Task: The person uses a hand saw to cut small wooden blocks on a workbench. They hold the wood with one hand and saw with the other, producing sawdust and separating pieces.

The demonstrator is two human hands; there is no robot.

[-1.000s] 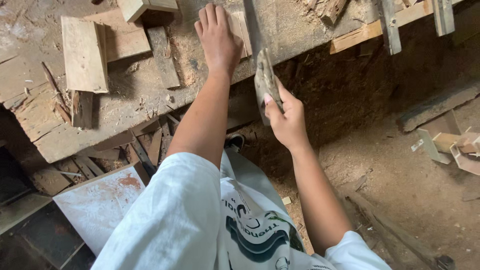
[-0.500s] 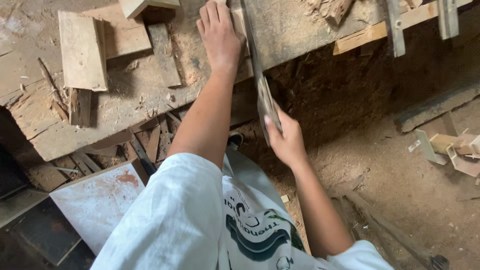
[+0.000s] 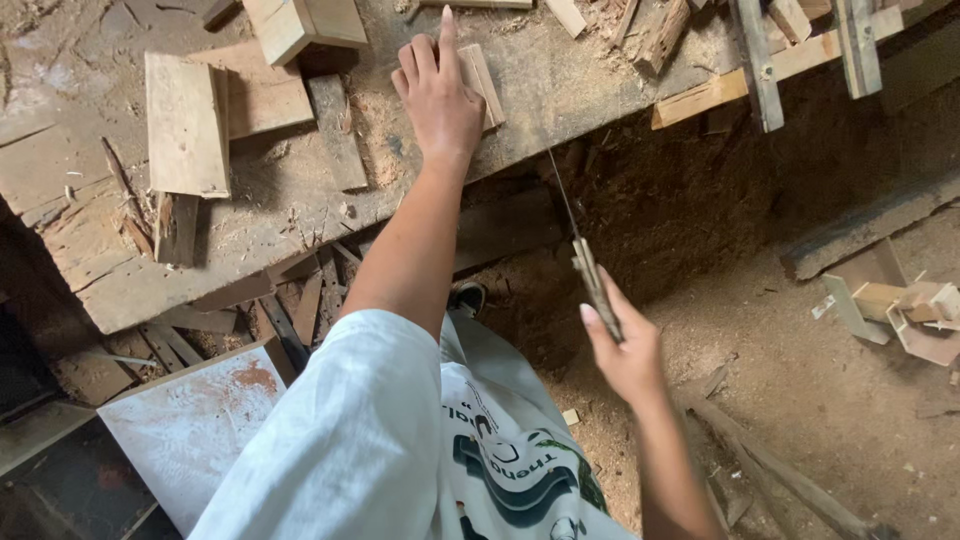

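- Our left hand (image 3: 440, 95) lies flat, fingers spread, pressing a small wooden block (image 3: 478, 82) onto the dusty workbench (image 3: 560, 90).
- Our right hand (image 3: 625, 355) is closed around the handle of a handsaw (image 3: 590, 275), held out over the dirt floor below the bench edge.
- The saw's thin blade slants up from the handle to the bench edge just right of the block; whether its teeth touch the wood we cannot quite tell, the blade showing only edge-on.
- Left of the pressing hand, a pale plank (image 3: 185, 125) rests on the bench among offcuts and sawdust.
- A white painted board (image 3: 190, 430) leans near our white sleeve (image 3: 350, 440), lower left.
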